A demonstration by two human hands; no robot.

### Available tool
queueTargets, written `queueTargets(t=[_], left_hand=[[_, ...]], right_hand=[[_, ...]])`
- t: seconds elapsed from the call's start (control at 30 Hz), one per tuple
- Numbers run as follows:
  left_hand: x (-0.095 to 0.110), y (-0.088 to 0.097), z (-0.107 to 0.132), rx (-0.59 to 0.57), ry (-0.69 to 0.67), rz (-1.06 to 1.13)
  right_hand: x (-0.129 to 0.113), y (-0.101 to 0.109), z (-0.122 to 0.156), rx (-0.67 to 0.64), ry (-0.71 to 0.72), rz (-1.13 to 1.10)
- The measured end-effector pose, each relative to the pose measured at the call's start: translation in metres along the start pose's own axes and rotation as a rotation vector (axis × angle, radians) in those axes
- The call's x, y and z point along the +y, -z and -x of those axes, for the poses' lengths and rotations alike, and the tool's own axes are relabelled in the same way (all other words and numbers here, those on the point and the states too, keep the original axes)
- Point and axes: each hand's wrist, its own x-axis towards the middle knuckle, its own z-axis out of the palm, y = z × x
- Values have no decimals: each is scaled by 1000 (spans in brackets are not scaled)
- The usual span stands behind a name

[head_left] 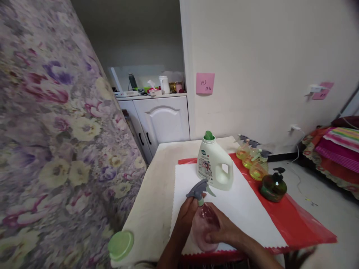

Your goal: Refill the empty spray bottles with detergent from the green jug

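A small clear pink spray bottle (204,220) with a grey trigger head (199,189) stands on a white cloth (246,209). My left hand (187,213) is closed around the bottle's neck just under the trigger head. My right hand (221,229) wraps around the bottle's round body from the right side. Behind the bottle stands a white detergent jug (214,162) with a green cap and a side handle.
Three yellow spray bottles (254,158) and a dark green pump bottle (273,185) sit on a red sheet (303,224) covering the small table (157,194). A green lid (121,244) lies at the table's near left corner. A floral curtain (56,130) hangs to the left.
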Motion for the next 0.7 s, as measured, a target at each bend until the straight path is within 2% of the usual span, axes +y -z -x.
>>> queueTargets(t=[0.1, 0.27, 0.33, 0.43, 0.57, 0.7], left_hand=[[5, -2, 4, -92, 99, 237], [4, -3, 9, -216, 114, 409], [2, -4, 9, -190, 114, 434], [-2, -6, 6, -105, 114, 422], [-3, -8, 0, -9, 13, 316], [6, -8, 0, -22, 38, 303]], right_hand=[[-8, -5, 11, -127, -64, -174], [-8, -5, 17, -220, -146, -339], [-3, -3, 17, -189, -147, -299], [4, -2, 13, -72, -70, -128], [0, -6, 9, 64, 1, 59], [-9, -6, 8, 83, 8, 104]])
